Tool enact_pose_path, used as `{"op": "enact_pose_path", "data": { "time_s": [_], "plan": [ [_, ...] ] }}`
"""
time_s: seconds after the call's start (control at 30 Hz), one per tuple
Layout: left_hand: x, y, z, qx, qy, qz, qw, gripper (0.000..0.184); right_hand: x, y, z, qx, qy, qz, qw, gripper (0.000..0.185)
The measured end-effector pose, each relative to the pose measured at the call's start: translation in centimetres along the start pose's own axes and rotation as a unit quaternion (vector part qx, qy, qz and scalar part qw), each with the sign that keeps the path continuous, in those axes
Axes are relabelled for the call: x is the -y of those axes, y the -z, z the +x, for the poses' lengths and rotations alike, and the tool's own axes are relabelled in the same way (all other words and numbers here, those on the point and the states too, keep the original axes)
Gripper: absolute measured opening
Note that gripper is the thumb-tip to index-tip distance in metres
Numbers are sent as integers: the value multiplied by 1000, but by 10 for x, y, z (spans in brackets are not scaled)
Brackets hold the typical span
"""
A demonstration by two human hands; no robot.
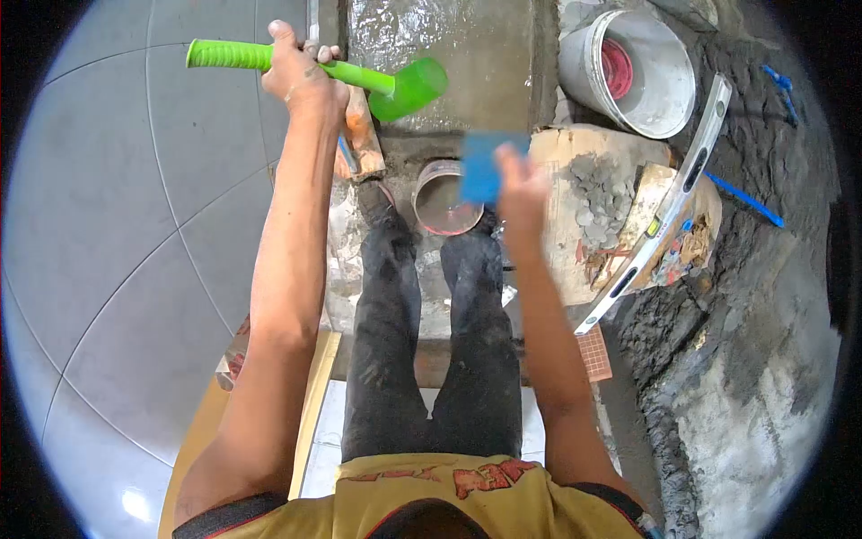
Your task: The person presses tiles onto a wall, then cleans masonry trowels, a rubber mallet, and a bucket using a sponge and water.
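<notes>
My left hand is closed around the handle of a bright green mallet, its head pointing right over a wet grey cement bed. In my right hand is a flat blue rectangular pad, blurred by motion; whether it is a sponge I cannot tell. Just left of and below that pad, a small round bucket with murky grey liquid stands between my feet. The pad overlaps the bucket's right rim in view; contact between them is unclear.
A white bucket with a reddish item inside leans at the upper right. A spirit level lies slanted across a mortar-smeared board. Large grey tiles cover the left; rough wet mortar spreads on the right.
</notes>
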State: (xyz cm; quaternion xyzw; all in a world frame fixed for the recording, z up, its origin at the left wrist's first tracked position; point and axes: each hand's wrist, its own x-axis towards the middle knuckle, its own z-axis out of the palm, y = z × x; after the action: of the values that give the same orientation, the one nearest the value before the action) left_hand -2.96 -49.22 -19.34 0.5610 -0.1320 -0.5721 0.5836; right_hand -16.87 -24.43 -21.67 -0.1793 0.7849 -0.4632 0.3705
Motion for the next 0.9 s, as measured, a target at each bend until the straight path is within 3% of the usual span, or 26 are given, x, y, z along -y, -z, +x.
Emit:
{"op": "enact_pose_path", "data": {
  "time_s": [0.1,0.17,0.23,0.3,0.37,0.43,0.5,0.57,0.63,0.73,0.77,0.8,0.83,0.87,0.9],
  "plan": [
    [-3,7,-20,-46,63,-3,997,38,60,5,62,-26,-44,303,952,27],
    [4,12,-25,-63,88,-21,994,37,66,-14,90,25,11,232,972,27],
    [9,2,-33,-53,73,11,996,35,70,-36,62,51,87,-27,995,26],
    [13,-8,-33,-6,20,78,997,33,40,-37,27,56,87,-97,990,23],
    [12,-3,-29,-32,32,40,998,30,-8,-15,-12,158,140,-186,960,25],
    [13,1,-5,-61,78,-62,993,32,-41,6,-46,184,51,-189,963,32],
    [14,-4,-11,-32,71,-57,995,31,-24,32,-39,74,-25,-194,978,38],
    [25,6,-13,-3,57,-23,998,31,17,45,-4,-39,16,-112,993,35],
    [34,15,-21,-2,54,-19,998,32,39,40,35,-31,67,18,997,29],
    [25,15,-46,-57,72,9,996,32,57,13,40,45,122,-196,972,24],
    [22,19,-47,-37,69,-18,997,32,10,3,24,79,119,-73,987,25],
    [19,19,-51,-35,30,13,999,31,8,17,-2,139,145,-168,965,26],
    [12,25,-52,-42,-11,41,998,31,-42,30,-29,133,268,-248,921,27],
    [5,40,-53,-36,-1,33,999,27,-41,50,-59,247,103,-232,935,32],
    [-3,54,-60,-11,12,73,997,27,-59,68,-86,234,21,-232,944,32]
  ]
}}
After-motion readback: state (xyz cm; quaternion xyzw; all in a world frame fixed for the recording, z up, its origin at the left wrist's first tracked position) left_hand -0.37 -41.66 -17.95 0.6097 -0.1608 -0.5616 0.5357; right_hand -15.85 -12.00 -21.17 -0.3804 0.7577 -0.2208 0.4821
